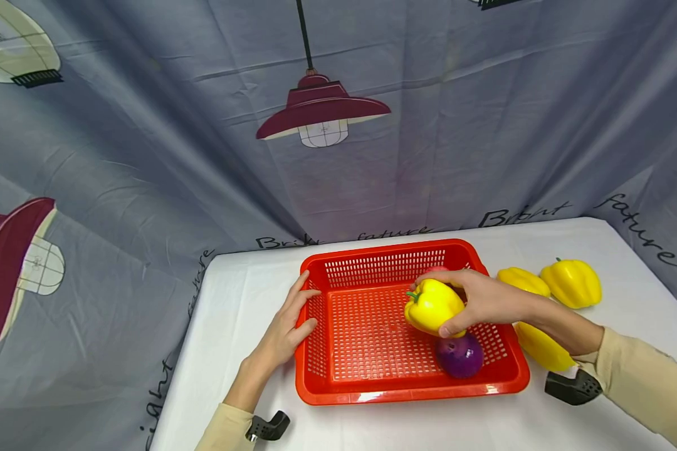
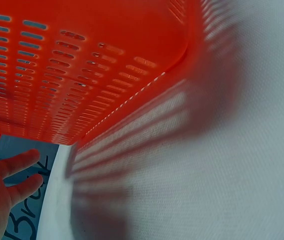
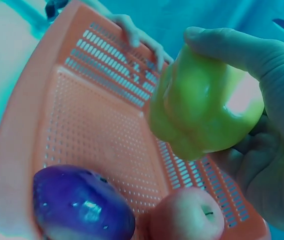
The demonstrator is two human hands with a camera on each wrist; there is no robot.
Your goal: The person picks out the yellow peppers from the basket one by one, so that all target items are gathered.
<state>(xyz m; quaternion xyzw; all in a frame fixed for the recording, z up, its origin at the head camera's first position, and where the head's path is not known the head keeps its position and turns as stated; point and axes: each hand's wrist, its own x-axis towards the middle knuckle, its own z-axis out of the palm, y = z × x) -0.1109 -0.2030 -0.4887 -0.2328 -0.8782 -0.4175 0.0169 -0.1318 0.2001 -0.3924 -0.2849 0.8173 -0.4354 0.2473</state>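
Note:
My right hand (image 1: 488, 299) holds a yellow bell pepper (image 1: 433, 307) above the right part of a red plastic basket (image 1: 412, 396). Thumb and fingers are curled round the pepper, its green stem pointing left in the head view. Beneath it in the basket lie a glossy purple fruit (image 3: 82, 205), its kind unclear, and a pinkish apple (image 3: 187, 217). The apple is mostly hidden behind my hand in the head view. At the basket's left rim rests my left hand (image 1: 279, 332), its fingers spread and fairly straight over the edge.
Right of the basket, on the white tablecloth (image 1: 248, 282), lie another yellow bell pepper (image 1: 571, 283), a yellow piece (image 1: 523, 281) beside it, and a longer yellow piece (image 1: 543, 346) partly under my right forearm. A grey printed curtain (image 1: 338, 188) hangs behind the table.

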